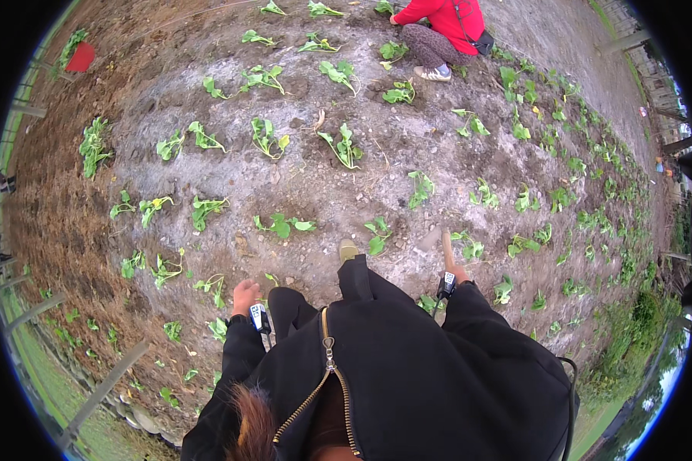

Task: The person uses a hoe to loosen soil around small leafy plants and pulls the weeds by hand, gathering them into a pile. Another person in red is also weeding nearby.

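My right hand grips the wooden handle of a hand tool. Its greyish blade appears at the far end, low over the soil beside a leafy seedling. On the left, my left hand is held low with its fingers curled, near a small green plant; whether it holds anything is unclear. Leafy cuttings lie on the soil to the left of that hand. Another seedling stands just beyond my shoe.
A person in a red top crouches among the plants at the top. Rows of seedlings cover the soil ahead. A red container is at the upper left; wooden posts line the lower left edge.
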### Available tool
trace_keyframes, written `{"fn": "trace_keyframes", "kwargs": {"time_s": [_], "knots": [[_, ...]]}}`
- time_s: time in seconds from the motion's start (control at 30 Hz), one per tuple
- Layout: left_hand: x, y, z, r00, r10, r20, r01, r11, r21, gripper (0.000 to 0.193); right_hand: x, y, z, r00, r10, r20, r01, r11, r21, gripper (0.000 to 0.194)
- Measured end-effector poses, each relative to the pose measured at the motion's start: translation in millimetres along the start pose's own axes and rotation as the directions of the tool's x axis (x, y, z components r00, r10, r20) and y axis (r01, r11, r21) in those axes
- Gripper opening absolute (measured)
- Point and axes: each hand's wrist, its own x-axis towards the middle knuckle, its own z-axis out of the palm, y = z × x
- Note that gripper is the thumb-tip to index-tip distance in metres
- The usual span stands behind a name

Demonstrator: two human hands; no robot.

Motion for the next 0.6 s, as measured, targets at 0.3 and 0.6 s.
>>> {"fn": "trace_keyframes", "kwargs": {"time_s": [0.3, 0.6], "knots": [[61.5, 123.8, 34.1, 0.996, 0.066, 0.067, -0.067, 0.998, 0.01, 0.032, -32.1, -85.8, -37.1, 1.0, 0.02, -0.019, -0.021, 0.999, -0.027, 0.042], [137.7, 190.4, 79.8, 0.988, 0.035, 0.152, -0.03, 0.999, -0.035, 0.017, -45.5, -81.2, -85.8, 0.951, 0.082, 0.297, -0.271, 0.681, 0.68, 0.018]]}}
